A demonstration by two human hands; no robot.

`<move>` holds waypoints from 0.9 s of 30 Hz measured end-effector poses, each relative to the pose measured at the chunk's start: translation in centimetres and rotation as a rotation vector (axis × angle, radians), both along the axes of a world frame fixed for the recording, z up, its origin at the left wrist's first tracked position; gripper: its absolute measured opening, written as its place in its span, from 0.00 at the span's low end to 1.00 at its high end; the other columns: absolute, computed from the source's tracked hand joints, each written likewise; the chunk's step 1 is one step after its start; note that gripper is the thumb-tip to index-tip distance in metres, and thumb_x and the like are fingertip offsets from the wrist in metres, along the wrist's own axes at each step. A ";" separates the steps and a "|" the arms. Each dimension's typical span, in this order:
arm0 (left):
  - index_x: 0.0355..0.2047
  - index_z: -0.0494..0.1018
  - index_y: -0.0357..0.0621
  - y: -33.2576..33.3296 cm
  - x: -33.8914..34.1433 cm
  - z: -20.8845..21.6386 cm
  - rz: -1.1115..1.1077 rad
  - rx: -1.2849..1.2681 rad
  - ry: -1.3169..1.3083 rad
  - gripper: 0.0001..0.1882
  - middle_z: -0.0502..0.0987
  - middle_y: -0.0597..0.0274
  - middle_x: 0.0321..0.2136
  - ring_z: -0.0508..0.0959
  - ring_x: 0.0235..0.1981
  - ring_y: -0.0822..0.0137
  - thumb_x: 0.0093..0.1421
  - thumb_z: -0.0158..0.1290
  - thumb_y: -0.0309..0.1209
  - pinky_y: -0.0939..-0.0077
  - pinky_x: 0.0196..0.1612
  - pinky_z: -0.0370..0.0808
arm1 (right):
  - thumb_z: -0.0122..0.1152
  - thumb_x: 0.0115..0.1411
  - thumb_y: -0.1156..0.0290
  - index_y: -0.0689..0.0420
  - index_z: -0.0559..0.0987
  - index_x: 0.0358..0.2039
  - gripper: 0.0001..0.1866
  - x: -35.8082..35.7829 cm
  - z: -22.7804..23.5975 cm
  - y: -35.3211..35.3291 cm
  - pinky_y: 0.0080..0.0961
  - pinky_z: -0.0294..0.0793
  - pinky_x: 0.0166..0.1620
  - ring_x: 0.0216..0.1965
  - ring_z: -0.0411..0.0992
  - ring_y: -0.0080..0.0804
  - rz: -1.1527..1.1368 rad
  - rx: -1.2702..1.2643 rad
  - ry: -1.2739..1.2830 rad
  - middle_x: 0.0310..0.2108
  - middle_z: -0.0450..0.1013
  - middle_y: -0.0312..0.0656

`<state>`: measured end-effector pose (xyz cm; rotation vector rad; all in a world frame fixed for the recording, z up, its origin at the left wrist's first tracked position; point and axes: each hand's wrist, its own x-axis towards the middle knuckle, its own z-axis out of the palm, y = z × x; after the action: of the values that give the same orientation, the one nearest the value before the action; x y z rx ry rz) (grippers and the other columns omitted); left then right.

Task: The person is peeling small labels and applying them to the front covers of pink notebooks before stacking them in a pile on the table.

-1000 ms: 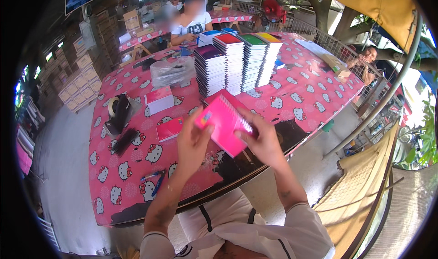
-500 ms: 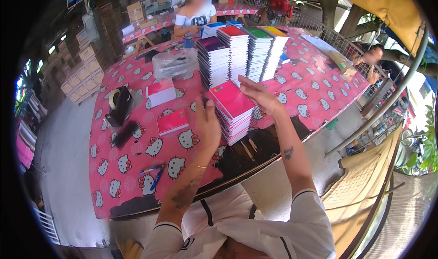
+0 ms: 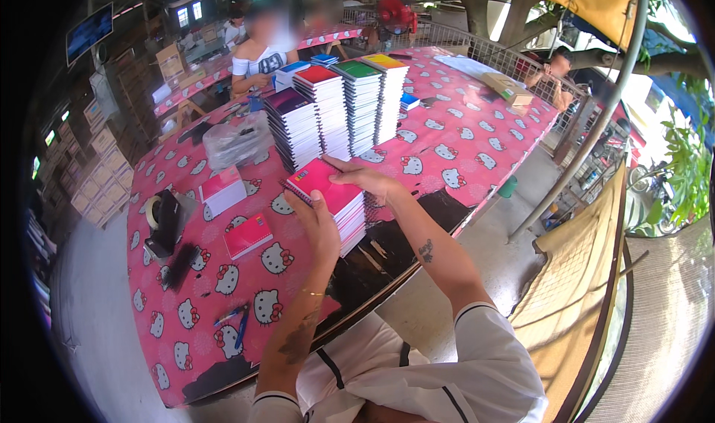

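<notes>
Bracing the pink notebook stack [image 3: 337, 199] on the worktop [image 3: 428, 141], I have my left hand [image 3: 319, 224] along its spiral side and my right hand [image 3: 366, 183] across the opposite side, thumb over the top cover. My fingers have just gone from spread wide to drawn in around the stack, so it looks steadied from two sides. Half a second ago my palms stood apart beside it; before that I held pink covers raised. The loose pink notebook [image 3: 248, 237] still lies left of the stack, the violet-topped stack [image 3: 296, 129] just beyond it, and the pens [image 3: 237, 325] nearer me, to its left.
</notes>
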<state>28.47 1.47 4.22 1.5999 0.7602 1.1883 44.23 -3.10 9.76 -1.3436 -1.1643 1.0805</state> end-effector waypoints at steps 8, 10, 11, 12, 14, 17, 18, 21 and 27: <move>0.57 0.71 0.38 14.7 -17.0 -4.3 0.190 0.539 0.432 0.24 0.72 0.42 0.55 0.71 0.57 0.42 0.66 0.54 0.42 0.56 0.60 0.69 | 0.45 0.72 0.56 0.57 0.54 0.72 0.33 -0.8 7.7 -9.6 0.44 0.60 0.66 0.67 0.59 0.41 -1.065 1.293 -0.306 0.68 0.59 0.50; 0.51 0.75 0.39 16.3 -19.5 -7.2 0.127 0.689 0.612 0.20 0.75 0.43 0.49 0.75 0.51 0.42 0.62 0.59 0.36 0.53 0.54 0.73 | 0.43 0.72 0.55 0.57 0.52 0.71 0.33 -6.4 11.2 -13.5 0.50 0.65 0.64 0.65 0.62 0.44 -1.284 1.900 -0.515 0.65 0.62 0.52; 0.48 0.77 0.40 17.1 -20.4 -8.3 0.078 0.753 0.701 0.18 0.77 0.44 0.46 0.76 0.48 0.41 0.59 0.61 0.33 0.52 0.51 0.75 | 0.39 0.72 0.50 0.53 0.48 0.72 0.34 -9.4 10.4 -14.0 0.54 0.62 0.65 0.63 0.63 0.50 -1.396 1.764 -0.544 0.63 0.63 0.53; 0.48 0.77 0.40 16.9 -19.8 -8.5 0.029 0.762 0.709 0.18 0.76 0.45 0.47 0.76 0.49 0.43 0.58 0.61 0.33 0.52 0.52 0.75 | 0.45 0.70 0.51 0.54 0.57 0.68 0.32 -11.0 7.8 -14.2 0.54 0.62 0.65 0.62 0.64 0.49 -1.006 1.852 -0.467 0.63 0.63 0.53; 0.48 0.77 0.42 17.4 -19.8 -8.9 0.035 0.787 0.778 0.18 0.77 0.48 0.48 0.76 0.50 0.46 0.58 0.61 0.32 0.55 0.52 0.75 | 0.58 0.66 0.57 0.58 0.74 0.53 0.22 -13.6 2.8 -10.3 0.39 0.76 0.49 0.49 0.75 0.46 -0.631 1.544 -0.595 0.52 0.74 0.49; 0.48 0.77 0.43 16.6 -19.4 -8.7 0.155 1.019 0.803 0.17 0.78 0.51 0.47 0.78 0.49 0.50 0.58 0.60 0.31 0.59 0.51 0.77 | 0.64 0.59 0.77 0.62 0.76 0.53 0.21 -17.4 -1.9 -4.5 0.33 0.76 0.47 0.45 0.76 0.45 -0.183 0.726 -0.561 0.48 0.75 0.52; 0.48 0.78 0.43 16.4 -18.9 -8.0 0.198 1.143 0.782 0.17 0.79 0.52 0.47 0.79 0.49 0.51 0.58 0.60 0.31 0.60 0.50 0.78 | 0.65 0.59 0.77 0.61 0.76 0.54 0.21 -17.7 -4.9 -2.0 0.33 0.76 0.47 0.45 0.76 0.45 -0.189 0.670 -0.548 0.49 0.74 0.51; 0.47 0.79 0.44 18.0 -20.8 -9.8 0.099 1.046 0.766 0.15 0.82 0.53 0.45 0.81 0.46 0.53 0.58 0.59 0.30 0.62 0.48 0.80 | 0.65 0.60 0.73 0.61 0.74 0.57 0.24 -18.2 -12.2 3.6 0.32 0.75 0.49 0.50 0.76 0.45 -0.185 0.395 -0.384 0.51 0.74 0.51; 0.46 0.80 0.46 18.7 -20.1 -7.7 0.000 0.574 0.672 0.12 0.83 0.51 0.38 0.82 0.38 0.49 0.62 0.55 0.30 0.59 0.40 0.79 | 0.62 0.60 0.63 0.62 0.70 0.60 0.30 -17.1 -15.9 8.3 0.43 0.72 0.54 0.52 0.73 0.50 -0.351 0.162 -0.538 0.51 0.72 0.54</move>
<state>8.38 20.16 -3.46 2.5431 0.8707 0.9003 27.16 5.16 -6.13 -1.6839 -1.2968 0.3687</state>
